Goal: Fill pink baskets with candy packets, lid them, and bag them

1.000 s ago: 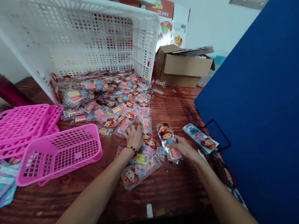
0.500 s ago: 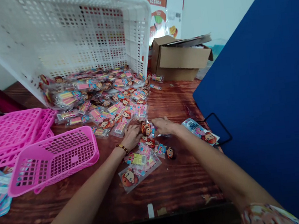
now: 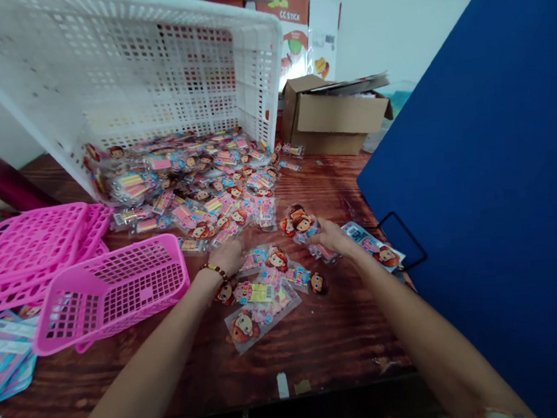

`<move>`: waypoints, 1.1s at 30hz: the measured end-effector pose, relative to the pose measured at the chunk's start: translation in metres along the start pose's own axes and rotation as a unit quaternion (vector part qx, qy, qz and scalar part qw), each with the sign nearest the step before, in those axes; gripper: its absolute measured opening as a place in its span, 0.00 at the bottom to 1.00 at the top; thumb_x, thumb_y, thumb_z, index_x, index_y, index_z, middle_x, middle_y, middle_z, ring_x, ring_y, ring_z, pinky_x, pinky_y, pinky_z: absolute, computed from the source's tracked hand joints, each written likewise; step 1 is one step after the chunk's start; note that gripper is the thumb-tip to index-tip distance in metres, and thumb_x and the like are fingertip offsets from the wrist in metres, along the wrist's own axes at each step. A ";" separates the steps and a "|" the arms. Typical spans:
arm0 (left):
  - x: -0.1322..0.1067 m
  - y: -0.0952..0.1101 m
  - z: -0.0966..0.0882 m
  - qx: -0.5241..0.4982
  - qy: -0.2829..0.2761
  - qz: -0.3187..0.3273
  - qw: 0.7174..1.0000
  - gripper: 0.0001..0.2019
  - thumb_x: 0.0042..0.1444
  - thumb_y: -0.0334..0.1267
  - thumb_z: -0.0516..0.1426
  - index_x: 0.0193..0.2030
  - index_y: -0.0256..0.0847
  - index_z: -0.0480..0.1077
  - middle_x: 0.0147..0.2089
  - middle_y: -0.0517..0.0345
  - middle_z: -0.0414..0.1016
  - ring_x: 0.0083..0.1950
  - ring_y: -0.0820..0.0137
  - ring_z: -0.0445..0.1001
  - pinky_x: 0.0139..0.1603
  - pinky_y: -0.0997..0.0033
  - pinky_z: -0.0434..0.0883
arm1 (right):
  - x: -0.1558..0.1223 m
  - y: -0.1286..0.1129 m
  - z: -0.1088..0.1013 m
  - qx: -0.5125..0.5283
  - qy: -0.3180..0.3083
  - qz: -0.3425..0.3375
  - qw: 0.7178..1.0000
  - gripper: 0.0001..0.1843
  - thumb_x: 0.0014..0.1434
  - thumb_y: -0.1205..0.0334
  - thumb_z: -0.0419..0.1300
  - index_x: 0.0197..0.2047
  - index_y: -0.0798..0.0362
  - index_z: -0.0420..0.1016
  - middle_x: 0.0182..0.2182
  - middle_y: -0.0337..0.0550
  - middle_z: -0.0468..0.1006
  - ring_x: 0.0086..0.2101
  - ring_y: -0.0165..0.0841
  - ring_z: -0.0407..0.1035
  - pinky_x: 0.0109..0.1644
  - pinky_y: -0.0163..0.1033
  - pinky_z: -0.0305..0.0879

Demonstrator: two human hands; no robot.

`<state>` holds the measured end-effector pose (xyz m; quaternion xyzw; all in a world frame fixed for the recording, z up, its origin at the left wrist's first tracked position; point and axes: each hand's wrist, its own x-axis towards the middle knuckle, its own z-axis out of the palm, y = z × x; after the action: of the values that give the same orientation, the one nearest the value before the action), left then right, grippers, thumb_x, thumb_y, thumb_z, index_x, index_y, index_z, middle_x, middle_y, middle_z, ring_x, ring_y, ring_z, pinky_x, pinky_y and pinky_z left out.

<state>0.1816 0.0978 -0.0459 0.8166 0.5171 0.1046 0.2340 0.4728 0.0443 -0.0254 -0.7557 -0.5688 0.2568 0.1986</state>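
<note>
My right hand (image 3: 333, 238) is closed on a small bunch of clear packets (image 3: 301, 224) printed with red-haired cartoon heads, just above the table. My left hand (image 3: 231, 256), with a beaded bracelet at the wrist, is at the near edge of the packet heap (image 3: 222, 202); its fingertips are hidden, so its grip is unclear. Between and in front of my hands lie several loose packets (image 3: 255, 293) with pink and yellow contents. One larger clear packet (image 3: 244, 327) with a cartoon head lies nearest to me.
A white plastic crate (image 3: 263, 70) lies tipped toward me, packets spilling from it. At left are a pink basket (image 3: 116, 328), stacked pink baskets (image 3: 26, 244) and blue cards (image 3: 4, 361). A cardboard box (image 3: 328, 116) stands behind; a blue panel (image 3: 481, 179) borders the right side.
My right hand has moved right and holds a bunch of packets away from the others. My left hand has shifted slightly left, uncovering packets in the middle.
</note>
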 end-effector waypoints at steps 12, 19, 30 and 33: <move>-0.008 0.037 0.015 -0.252 0.179 -0.032 0.950 0.06 0.59 0.38 0.49 0.33 0.42 0.62 0.27 0.64 0.67 0.28 0.73 0.67 0.31 0.75 0.65 | -0.027 -0.077 0.029 0.494 -0.052 -0.022 0.868 0.22 0.42 0.49 0.68 0.36 0.54 0.74 0.33 0.46 0.81 0.31 0.36 0.75 0.40 0.41 0.73; -0.022 0.054 0.022 -0.251 0.081 0.001 0.965 0.06 0.58 0.41 0.54 0.36 0.43 0.69 0.35 0.59 0.75 0.40 0.67 0.74 0.44 0.68 0.68 | -0.014 -0.067 0.027 0.528 0.041 0.014 0.848 0.24 0.33 0.60 0.73 0.34 0.52 0.69 0.24 0.32 0.76 0.26 0.30 0.70 0.35 0.38 0.70; 0.008 0.038 0.026 -0.291 0.057 -0.073 0.952 0.10 0.51 0.37 0.63 0.27 0.40 0.64 0.25 0.66 0.67 0.29 0.72 0.70 0.35 0.69 0.68 | -0.053 -0.023 0.010 0.531 0.030 0.060 0.845 0.24 0.33 0.60 0.74 0.34 0.54 0.72 0.26 0.36 0.77 0.25 0.32 0.70 0.35 0.40 0.70; 0.012 0.039 0.012 -0.357 0.099 -0.064 0.927 0.10 0.56 0.40 0.58 0.30 0.42 0.59 0.23 0.68 0.65 0.23 0.75 0.68 0.26 0.76 0.63 | -0.056 -0.032 0.006 0.561 -0.016 0.046 0.826 0.22 0.35 0.59 0.74 0.35 0.53 0.73 0.26 0.37 0.78 0.26 0.32 0.71 0.36 0.39 0.70</move>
<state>0.2229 0.0917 -0.0384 0.6299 0.5169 0.3474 0.4641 0.4323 -0.0012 -0.0017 -0.5349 -0.2942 0.5523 0.5678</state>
